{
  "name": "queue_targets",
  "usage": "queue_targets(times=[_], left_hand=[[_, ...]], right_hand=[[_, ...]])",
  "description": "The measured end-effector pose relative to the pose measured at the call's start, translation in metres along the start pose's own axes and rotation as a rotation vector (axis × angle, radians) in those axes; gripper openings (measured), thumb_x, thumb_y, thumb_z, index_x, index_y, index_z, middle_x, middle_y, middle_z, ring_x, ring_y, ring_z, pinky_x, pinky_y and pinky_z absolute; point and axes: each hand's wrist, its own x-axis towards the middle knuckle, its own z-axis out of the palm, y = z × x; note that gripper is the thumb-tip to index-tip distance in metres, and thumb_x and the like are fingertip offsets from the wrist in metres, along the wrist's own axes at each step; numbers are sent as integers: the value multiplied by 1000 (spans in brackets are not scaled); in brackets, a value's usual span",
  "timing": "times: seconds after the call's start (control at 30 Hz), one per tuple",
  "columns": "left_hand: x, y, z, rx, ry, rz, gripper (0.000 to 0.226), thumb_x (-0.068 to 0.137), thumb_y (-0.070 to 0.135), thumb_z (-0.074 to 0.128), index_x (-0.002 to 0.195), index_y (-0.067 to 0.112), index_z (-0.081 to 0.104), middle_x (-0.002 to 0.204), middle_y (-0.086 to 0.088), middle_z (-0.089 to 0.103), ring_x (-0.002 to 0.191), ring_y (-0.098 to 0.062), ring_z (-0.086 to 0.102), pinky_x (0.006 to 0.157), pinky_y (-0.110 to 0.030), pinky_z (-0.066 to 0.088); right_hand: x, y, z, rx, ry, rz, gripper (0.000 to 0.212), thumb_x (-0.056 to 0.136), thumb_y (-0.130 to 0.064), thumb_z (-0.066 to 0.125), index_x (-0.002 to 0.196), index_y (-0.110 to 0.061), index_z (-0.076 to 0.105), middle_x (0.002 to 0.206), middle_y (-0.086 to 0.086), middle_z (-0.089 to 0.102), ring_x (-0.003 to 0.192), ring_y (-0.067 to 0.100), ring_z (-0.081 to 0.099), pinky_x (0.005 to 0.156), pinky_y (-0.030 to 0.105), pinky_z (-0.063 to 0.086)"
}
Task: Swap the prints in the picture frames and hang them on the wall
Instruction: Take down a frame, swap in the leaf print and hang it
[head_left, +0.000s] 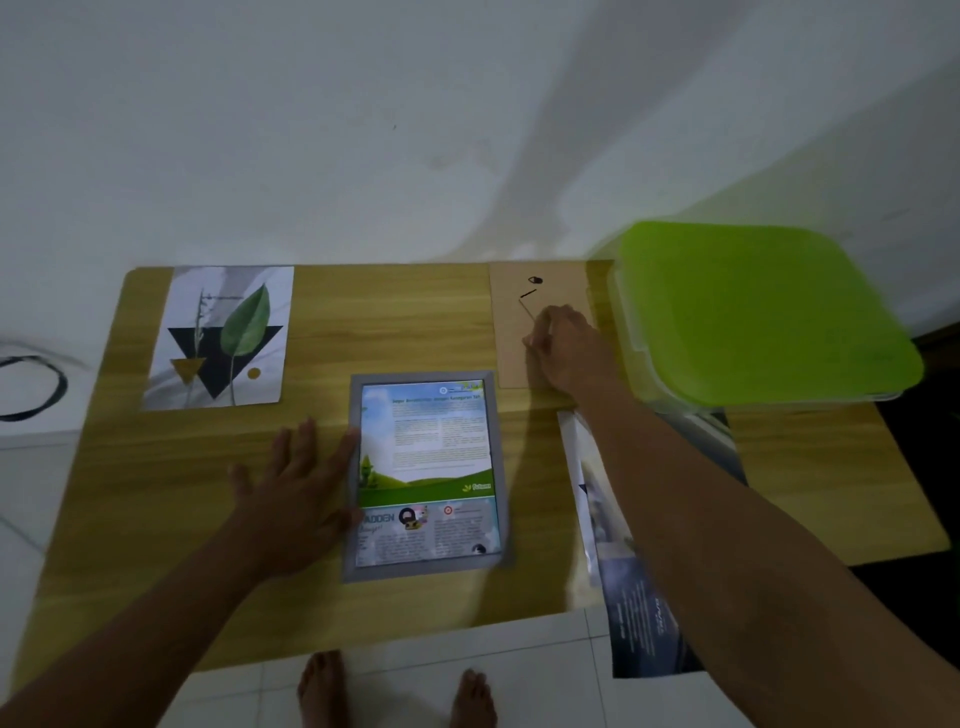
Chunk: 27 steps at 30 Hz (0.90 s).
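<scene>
A grey picture frame (503, 467) lies flat mid-table with a green-and-blue printed page (431, 457) in it. My left hand (296, 488) rests flat on the table, its thumb touching the frame's left edge. At the back left lies a loose leaf print (223, 338). A brown backing board (511, 322) with a black hanger lies at the back right. My right hand (566, 345) is on it, fingers curled at the board's surface; whether it pinches anything is hidden. A dark print (623, 571) lies under my right forearm and hangs over the table's front edge.
A green-lidded plastic box (753, 312) stands at the back right of the wooden table (156, 519), against the white wall (363, 130). My bare feet (322, 686) stand on white floor tiles below the front edge. A black cable (36, 384) lies at the far left.
</scene>
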Motion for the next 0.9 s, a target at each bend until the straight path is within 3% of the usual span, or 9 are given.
queue_targets(times=[0.1,0.2,0.37,0.5,0.67,0.77,0.9], left_hand=[[0,0,1,-7,12,-1,89,87,71,38,137,49,-32,152,-3,-38,145,-31,-25,110,-71,4],[0,1,0,-2,7,-9,89,88,71,38,136,47,-33,154,-5,-35,145,-32,-24,110,-71,5],[-1,4,-3,-8,-8,-19,91,87,73,38,142,47,-29,157,-6,-32,145,-34,-24,109,-72,5],[-3,4,-4,-41,7,-10,90,87,70,42,146,48,-22,157,-6,-31,145,-34,-24,108,-74,2],[-3,3,-2,-26,34,-22,88,87,71,43,145,50,-20,159,-5,-28,146,-34,-21,108,-73,1],[-5,4,-4,-36,38,-24,89,88,68,46,146,49,-18,160,-5,-25,147,-34,-19,108,-73,2],[-7,13,-5,-65,95,-45,86,89,67,44,150,45,-11,161,-8,-19,148,-36,-16,110,-72,4]], right_hand=[[4,4,-2,-18,-41,-13,28,95,-41,57,106,-15,54,129,14,54,123,32,50,94,47,47],[-1,-1,-5,-82,-70,-31,39,97,-41,56,121,-11,49,135,16,48,126,35,44,98,47,42],[-43,-34,5,-16,-76,-99,57,101,-42,44,147,-10,32,156,18,29,146,33,24,116,54,25],[-100,-67,17,19,-145,-263,57,101,-40,45,149,-13,31,154,10,33,143,29,30,114,47,27],[-133,-72,41,-166,-340,-322,95,89,-73,41,158,-18,6,165,8,-1,152,26,-3,119,56,10],[-137,-72,49,-109,-349,-307,98,89,-71,47,158,-22,-1,165,6,-8,152,24,-9,119,58,4],[-141,-74,53,-10,-297,-297,93,90,-60,55,158,-23,3,166,5,0,152,24,-5,119,57,3]])
